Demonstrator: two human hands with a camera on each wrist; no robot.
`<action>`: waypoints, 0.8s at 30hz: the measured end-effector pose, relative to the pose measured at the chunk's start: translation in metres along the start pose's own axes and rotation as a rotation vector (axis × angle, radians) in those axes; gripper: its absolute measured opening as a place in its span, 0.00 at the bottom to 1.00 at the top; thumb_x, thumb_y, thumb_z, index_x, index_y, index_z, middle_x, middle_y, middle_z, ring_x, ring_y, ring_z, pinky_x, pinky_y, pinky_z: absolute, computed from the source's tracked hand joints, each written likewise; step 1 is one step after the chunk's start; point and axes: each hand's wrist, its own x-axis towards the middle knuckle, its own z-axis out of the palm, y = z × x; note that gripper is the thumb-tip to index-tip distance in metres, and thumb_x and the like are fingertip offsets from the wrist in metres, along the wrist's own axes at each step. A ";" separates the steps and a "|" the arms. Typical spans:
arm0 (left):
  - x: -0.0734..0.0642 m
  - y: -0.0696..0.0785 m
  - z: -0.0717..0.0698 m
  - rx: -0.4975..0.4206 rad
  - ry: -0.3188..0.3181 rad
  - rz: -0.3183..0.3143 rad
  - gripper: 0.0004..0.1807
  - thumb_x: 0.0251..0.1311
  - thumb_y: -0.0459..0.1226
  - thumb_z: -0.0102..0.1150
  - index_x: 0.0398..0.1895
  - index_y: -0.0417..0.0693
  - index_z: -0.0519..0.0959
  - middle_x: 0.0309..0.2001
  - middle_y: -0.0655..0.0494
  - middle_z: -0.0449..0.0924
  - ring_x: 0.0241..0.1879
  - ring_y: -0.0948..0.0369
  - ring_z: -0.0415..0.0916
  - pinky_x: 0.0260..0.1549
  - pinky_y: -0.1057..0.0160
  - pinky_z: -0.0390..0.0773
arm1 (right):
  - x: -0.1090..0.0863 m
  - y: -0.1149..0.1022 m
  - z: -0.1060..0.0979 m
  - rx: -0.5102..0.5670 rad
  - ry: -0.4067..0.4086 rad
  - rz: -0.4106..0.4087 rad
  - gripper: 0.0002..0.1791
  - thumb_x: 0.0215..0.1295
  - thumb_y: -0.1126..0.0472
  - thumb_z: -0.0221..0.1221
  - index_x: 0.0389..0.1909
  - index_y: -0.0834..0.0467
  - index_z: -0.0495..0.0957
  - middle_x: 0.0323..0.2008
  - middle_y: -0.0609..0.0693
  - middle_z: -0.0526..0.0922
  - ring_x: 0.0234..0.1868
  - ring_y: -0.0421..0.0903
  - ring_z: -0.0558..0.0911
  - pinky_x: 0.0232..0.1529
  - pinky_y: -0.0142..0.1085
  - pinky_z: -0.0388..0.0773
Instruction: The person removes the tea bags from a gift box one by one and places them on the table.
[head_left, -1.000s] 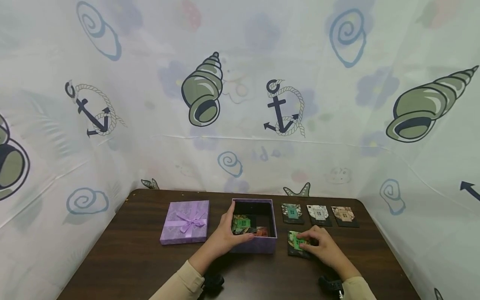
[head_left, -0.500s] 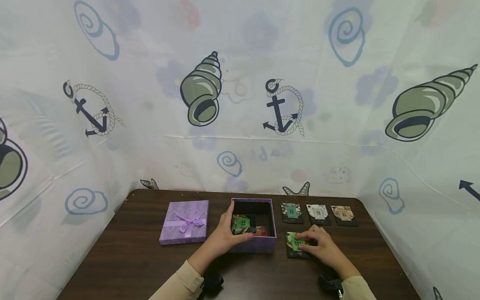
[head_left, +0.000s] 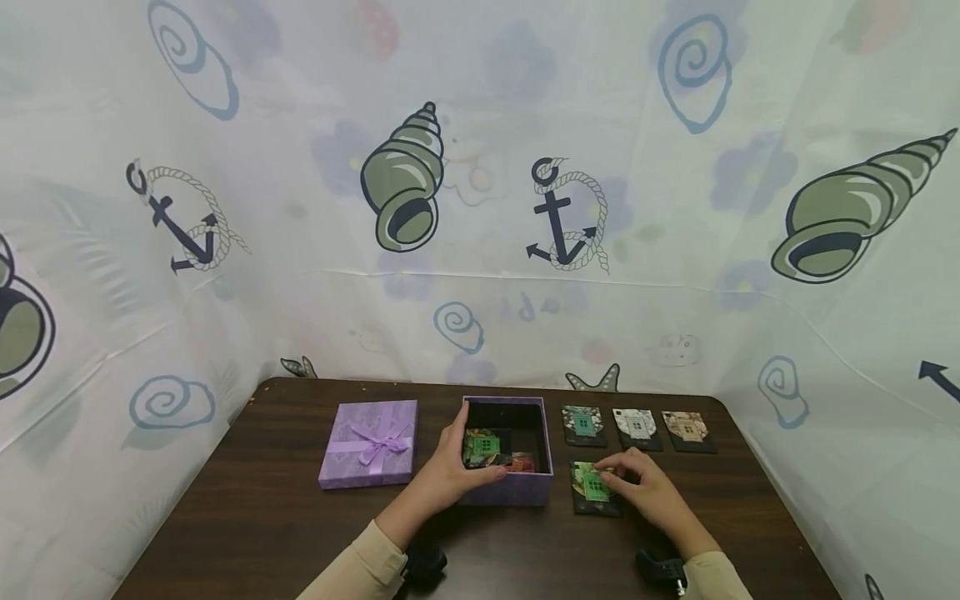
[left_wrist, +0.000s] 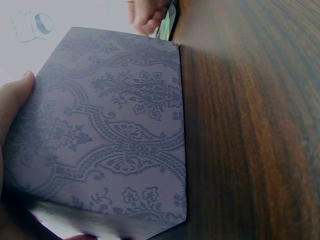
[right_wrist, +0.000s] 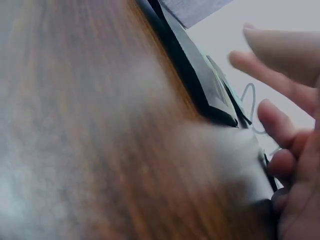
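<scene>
My left hand [head_left: 445, 473] grips the near left corner of an uncovered purple box [head_left: 504, 490], its thumb along the front rim and its fingers on the left side. The box's patterned wall [left_wrist: 115, 125] fills much of the left wrist view. Inside lie a green-printed packet [head_left: 486, 447] and a red one [head_left: 522, 462]. To the right of the box, a flat square packet [head_left: 595, 492] with a green house-like print lies on the table. My right hand [head_left: 645, 490] hovers right at its upper right, thumb and fingers parted. Its fingertips show apart from the packet in the right wrist view.
The purple box lid [head_left: 371, 446] with a ribbon bow lies left of the box. Three square packets, teal [head_left: 583, 427], white [head_left: 637, 430] and tan [head_left: 688, 432], lie in a row at the back right. A printed curtain [head_left: 480, 208] hangs behind the dark wooden table [head_left: 247, 533].
My right hand has let go of the green packet and lifted slightly, after shifting it a little left and toward me. My left hand stays on the box.
</scene>
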 end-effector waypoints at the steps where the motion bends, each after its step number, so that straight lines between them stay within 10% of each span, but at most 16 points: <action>1: 0.000 0.000 0.000 0.001 -0.001 0.001 0.73 0.57 0.63 0.79 0.91 0.70 0.33 0.88 0.37 0.42 0.83 0.32 0.54 0.71 0.24 0.67 | 0.000 0.000 -0.001 0.040 0.019 0.027 0.12 0.76 0.48 0.68 0.54 0.43 0.89 0.43 0.48 0.82 0.43 0.41 0.76 0.44 0.35 0.75; 8: 0.001 -0.001 0.001 0.000 0.006 0.001 0.72 0.57 0.62 0.79 0.91 0.71 0.33 0.89 0.38 0.42 0.83 0.32 0.55 0.71 0.23 0.67 | -0.003 0.002 -0.013 0.445 0.170 0.163 0.24 0.83 0.50 0.61 0.62 0.67 0.82 0.48 0.51 0.84 0.46 0.45 0.80 0.49 0.34 0.79; 14: 0.001 -0.005 0.002 -0.010 -0.003 -0.008 0.73 0.57 0.63 0.79 0.91 0.74 0.32 0.89 0.38 0.41 0.83 0.32 0.54 0.70 0.23 0.67 | -0.010 0.017 -0.024 0.970 0.197 0.035 0.18 0.91 0.58 0.46 0.62 0.66 0.77 0.37 0.42 0.79 0.40 0.40 0.78 0.47 0.33 0.78; 19: 0.003 -0.002 0.001 -0.007 0.003 0.000 0.73 0.56 0.64 0.79 0.91 0.75 0.32 0.89 0.38 0.41 0.83 0.31 0.56 0.70 0.23 0.68 | -0.008 0.021 -0.031 1.351 -0.033 -0.038 0.23 0.94 0.56 0.34 0.61 0.52 0.80 0.42 0.43 0.82 0.44 0.42 0.78 0.52 0.35 0.76; 24: 0.002 -0.001 0.001 -0.002 0.000 -0.004 0.73 0.56 0.64 0.79 0.91 0.73 0.32 0.89 0.37 0.41 0.83 0.31 0.55 0.71 0.23 0.67 | -0.001 -0.008 -0.030 1.444 -0.306 -0.054 0.27 0.94 0.53 0.28 0.63 0.52 0.78 0.47 0.45 0.82 0.45 0.45 0.75 0.53 0.39 0.71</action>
